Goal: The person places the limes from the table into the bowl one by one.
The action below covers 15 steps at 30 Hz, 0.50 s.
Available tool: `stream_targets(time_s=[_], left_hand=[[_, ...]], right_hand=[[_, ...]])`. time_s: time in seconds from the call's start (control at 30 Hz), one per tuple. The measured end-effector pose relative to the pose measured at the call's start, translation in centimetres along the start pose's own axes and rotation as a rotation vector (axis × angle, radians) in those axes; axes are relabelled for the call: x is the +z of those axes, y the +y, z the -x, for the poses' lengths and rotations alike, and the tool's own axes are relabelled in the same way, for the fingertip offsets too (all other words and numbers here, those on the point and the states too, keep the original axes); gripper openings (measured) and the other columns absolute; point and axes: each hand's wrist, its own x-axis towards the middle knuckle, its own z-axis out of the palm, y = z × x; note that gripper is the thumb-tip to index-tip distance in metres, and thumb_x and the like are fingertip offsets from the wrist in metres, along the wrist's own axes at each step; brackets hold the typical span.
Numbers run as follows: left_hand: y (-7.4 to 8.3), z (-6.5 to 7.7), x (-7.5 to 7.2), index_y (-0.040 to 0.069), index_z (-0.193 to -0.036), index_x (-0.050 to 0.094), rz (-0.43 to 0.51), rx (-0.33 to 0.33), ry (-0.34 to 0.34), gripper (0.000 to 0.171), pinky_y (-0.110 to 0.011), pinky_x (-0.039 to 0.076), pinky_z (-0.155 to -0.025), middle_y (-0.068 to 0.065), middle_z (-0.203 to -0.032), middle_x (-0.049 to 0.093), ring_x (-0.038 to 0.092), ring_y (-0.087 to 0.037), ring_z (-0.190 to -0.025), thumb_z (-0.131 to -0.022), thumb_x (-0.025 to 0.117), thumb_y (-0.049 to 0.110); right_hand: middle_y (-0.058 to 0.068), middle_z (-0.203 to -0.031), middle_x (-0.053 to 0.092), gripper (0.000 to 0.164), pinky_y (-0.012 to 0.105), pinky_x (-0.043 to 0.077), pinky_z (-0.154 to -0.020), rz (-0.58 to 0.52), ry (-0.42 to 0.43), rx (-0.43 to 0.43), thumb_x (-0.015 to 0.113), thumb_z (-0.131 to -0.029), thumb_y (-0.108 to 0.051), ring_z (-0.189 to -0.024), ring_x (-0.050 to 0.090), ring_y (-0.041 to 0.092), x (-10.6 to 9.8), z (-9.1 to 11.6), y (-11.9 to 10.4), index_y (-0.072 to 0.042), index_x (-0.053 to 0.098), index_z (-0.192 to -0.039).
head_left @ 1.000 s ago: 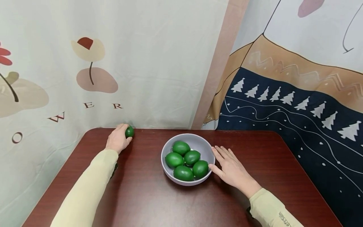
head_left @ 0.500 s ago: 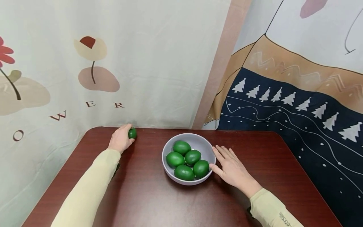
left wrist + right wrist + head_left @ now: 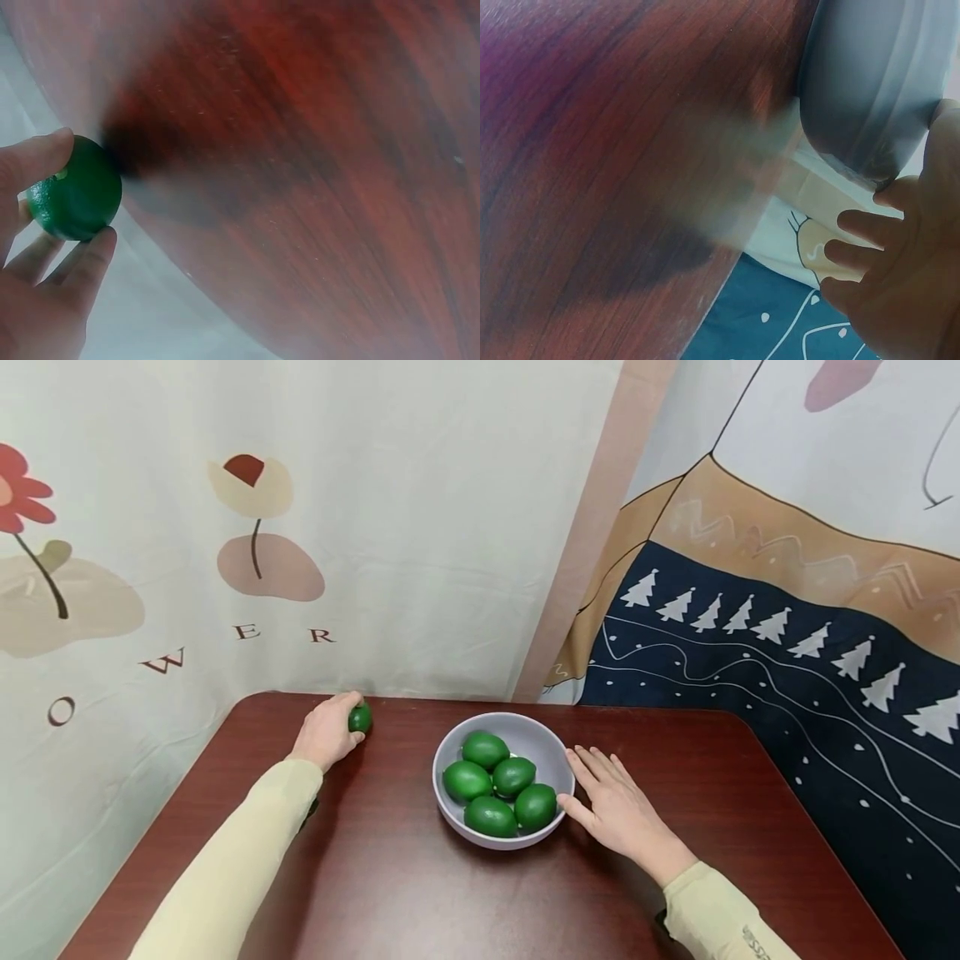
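Near the table's back left corner, my left hand point(image 3: 328, 729) grips a green lime point(image 3: 360, 718). In the left wrist view the thumb and fingers pinch this lime point(image 3: 84, 191) at the table's edge, its stem end showing. A grey-lilac bowl point(image 3: 551, 760) stands at mid-table with several limes in it, among them one lime point(image 3: 491, 817) at the front. My right hand point(image 3: 618, 806) lies at the bowl's right side, fingers spread and fairly straight, thumb and index fingertip at the rim. From the right wrist view, these fingertips meet the bowl's outer wall point(image 3: 870, 90).
The dark red-brown wooden table point(image 3: 397, 893) has rounded back corners. Behind it hangs a pale curtain point(image 3: 420, 527) with printed flowers and letters. A navy cloth point(image 3: 705, 668) with white trees hangs at the right.
My left hand, with the lime in its grip, has moved slightly right along the back edge. The view has shifted a little; the right hand stays by the bowl.
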Motion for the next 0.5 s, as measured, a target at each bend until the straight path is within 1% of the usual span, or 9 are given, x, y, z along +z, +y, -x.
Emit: stream_targets(time_s=[0.17,0.4,0.5], left_hand=[[0.2,0.5,0.0,0.004,-0.125,0.061,-0.003,0.021,0.003,0.047,-0.062,0.050,-0.090,-0.022,-0.137,0.060,0.060,-0.045,-0.113,-0.083,0.083,0.005],[0.2,1.2,0.4,0.005,-0.120,0.063,-0.011,0.080,0.048,0.044,-0.058,0.052,-0.087,-0.018,-0.127,0.065,0.062,-0.042,-0.107,-0.081,0.084,0.004],[0.4,1.5,0.6,0.005,-0.120,0.063,-0.013,0.092,0.048,0.044,-0.058,0.052,-0.088,-0.017,-0.128,0.065,0.062,-0.042,-0.108,-0.081,0.084,0.004]], right_hand=[[0.020,-0.158,0.045,0.075,0.059,0.027,-0.122,0.000,0.006,-0.004,0.061,-0.100,-0.051,-0.149,0.037,0.042,-0.1,0.0,0.0,-0.005,0.044,-0.156],[0.021,-0.156,0.046,0.074,0.060,0.029,-0.120,0.005,0.036,-0.029,0.062,-0.099,-0.049,-0.147,0.040,0.043,0.0,0.0,0.1,-0.004,0.046,-0.155],[0.021,-0.157,0.046,0.074,0.060,0.028,-0.121,0.003,0.036,-0.030,0.062,-0.099,-0.049,-0.147,0.040,0.043,0.1,0.1,0.1,-0.004,0.046,-0.155]])
